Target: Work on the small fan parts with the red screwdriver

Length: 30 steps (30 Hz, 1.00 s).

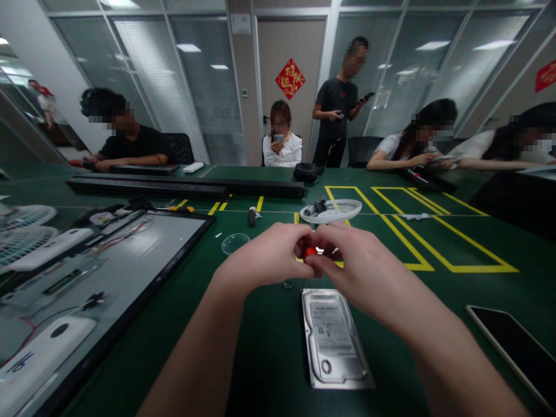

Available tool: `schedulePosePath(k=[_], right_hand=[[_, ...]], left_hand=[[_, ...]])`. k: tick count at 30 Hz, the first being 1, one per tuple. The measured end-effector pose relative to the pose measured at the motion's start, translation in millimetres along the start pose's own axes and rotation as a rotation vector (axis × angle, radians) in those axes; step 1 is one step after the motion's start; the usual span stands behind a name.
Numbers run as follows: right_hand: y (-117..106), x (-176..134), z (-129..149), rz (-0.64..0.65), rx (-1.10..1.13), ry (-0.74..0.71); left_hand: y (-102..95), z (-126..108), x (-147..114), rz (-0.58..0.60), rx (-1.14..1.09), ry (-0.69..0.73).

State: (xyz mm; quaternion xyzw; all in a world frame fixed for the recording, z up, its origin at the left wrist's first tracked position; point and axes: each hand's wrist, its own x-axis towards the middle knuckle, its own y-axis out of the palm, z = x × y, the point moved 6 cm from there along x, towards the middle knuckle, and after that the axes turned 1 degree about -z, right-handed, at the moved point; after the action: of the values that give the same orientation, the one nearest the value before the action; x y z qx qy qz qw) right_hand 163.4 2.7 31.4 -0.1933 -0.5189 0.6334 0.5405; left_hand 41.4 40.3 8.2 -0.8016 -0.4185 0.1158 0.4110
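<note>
My left hand (280, 253) and my right hand (350, 250) meet at the middle of the view, fingertips curled together. Between them shows a small red-orange piece (311, 251), mostly covered by the fingers. Both hands are closed on it; its exact kind is hidden. Just below my right hand, a silver hard drive (332, 341) lies label side up on the green table (269, 370). A few tiny screws (287, 285) rest beyond the drive, beneath my hands. A clear round dish (235, 243) sits to the left of my left hand.
On the left lies a large opened panel (143, 260) with white cases and wires. A white mesh basket (347, 211) stands beyond my hands. A phone or tablet (516, 341) is at right. Long black bars (186, 188) lie farther back. Several people are around the far side.
</note>
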Motion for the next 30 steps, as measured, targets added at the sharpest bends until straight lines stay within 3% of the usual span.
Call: schedulePosePath(k=[11, 16, 23, 30], right_hand=[[2.5, -1.7, 0.0, 0.023, 0.030, -0.020], [3.2, -1.3, -2.0, 0.033, 0.013, -0.026], [2.5, -2.3, 0.5, 0.020, 0.019, -0.004], [3.1, -2.7, 1.1, 0.029, 0.035, -0.050]], left_hand=[[1.6, 1.3, 0.3, 0.015, -0.007, -0.031], [-0.5, -3.7, -1.1, -0.001, 0.010, 0.031], [3.4, 3.1, -0.4, 0.024, -0.029, -0.026], [1.3, -3.3, -1.0, 0.018, 0.009, 0.029]])
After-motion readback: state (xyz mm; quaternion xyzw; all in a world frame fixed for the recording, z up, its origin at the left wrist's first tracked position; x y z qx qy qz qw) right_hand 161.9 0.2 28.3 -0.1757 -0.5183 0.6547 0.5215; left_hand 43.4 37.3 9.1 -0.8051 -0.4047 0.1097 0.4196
